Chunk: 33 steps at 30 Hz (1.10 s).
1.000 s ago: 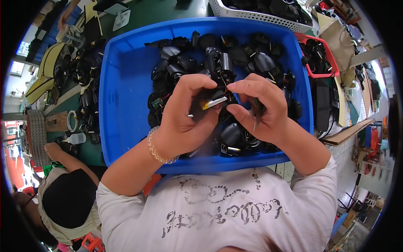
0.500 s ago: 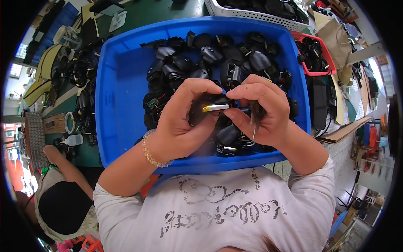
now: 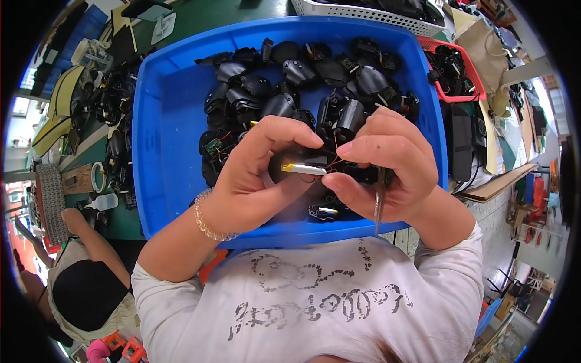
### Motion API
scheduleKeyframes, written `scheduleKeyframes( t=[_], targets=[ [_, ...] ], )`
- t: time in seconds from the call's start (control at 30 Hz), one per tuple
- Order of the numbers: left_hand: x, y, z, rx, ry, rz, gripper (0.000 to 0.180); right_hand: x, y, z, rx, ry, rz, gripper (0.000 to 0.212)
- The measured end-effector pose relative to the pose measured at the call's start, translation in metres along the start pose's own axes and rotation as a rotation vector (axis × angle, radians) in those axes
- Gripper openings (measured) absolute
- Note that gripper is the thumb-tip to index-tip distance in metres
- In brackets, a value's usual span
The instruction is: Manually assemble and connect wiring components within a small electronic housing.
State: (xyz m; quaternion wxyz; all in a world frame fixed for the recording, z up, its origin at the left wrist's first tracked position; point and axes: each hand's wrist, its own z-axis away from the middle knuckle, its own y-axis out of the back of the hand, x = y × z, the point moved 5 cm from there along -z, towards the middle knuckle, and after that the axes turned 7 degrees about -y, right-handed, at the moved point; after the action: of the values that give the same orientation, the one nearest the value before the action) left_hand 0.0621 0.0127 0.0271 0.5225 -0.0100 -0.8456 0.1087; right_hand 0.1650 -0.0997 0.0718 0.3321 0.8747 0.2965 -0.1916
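Note:
My left hand [image 3: 254,175] and my right hand [image 3: 387,166] meet over a big blue plastic bin [image 3: 163,139], both gripping one small black plastic part [image 3: 302,160] with a silver-and-yellow flat battery and thin red wires. My right hand also holds slim metal tweezers [image 3: 379,202] that point down past the bin's near rim. A beaded bracelet [image 3: 206,218] circles my left wrist. Several more black plastic shells with circuit boards [image 3: 290,78] lie heaped in the bin's far half.
A red tray [image 3: 463,69] of black parts sits right of the bin, a white perforated basket [image 3: 363,12] beyond it. At left lie black parts, tape rolls [image 3: 97,176] and a small bottle [image 3: 106,202] on a green bench. Another person [image 3: 78,290] sits lower left.
My hands have come closer to me and lower over the bin, still working the same small part. The battery now points toward my right thumb.

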Motion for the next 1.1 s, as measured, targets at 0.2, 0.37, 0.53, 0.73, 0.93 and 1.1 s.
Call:
scheduleKeyframes(
  t=[0.2,0.37,0.53,0.73,0.93,1.1],
  targets=[
    [-0.005,0.000,0.000,-0.027,0.026,0.233,0.036,0.000,0.008,0.001,0.005,0.026,-0.085,0.048],
    [-0.009,0.000,0.006,-0.022,0.086,0.389,0.037,0.000,0.018,0.003,0.024,0.019,-0.113,0.052],
    [-0.007,-0.002,0.005,0.025,0.113,0.507,0.035,0.002,0.021,0.005,0.064,-0.024,-0.143,0.050],
    [-0.002,-0.005,-0.001,0.011,0.076,0.627,0.035,0.008,0.020,0.006,0.068,-0.097,-0.199,0.048],
    [-0.003,-0.004,0.000,0.003,0.105,0.687,0.037,0.010,0.017,0.006,0.087,-0.138,-0.191,0.046],
    [-0.002,-0.005,0.000,0.023,0.149,0.750,0.043,0.013,0.017,0.006,0.119,-0.111,-0.228,0.042]
  ],
)
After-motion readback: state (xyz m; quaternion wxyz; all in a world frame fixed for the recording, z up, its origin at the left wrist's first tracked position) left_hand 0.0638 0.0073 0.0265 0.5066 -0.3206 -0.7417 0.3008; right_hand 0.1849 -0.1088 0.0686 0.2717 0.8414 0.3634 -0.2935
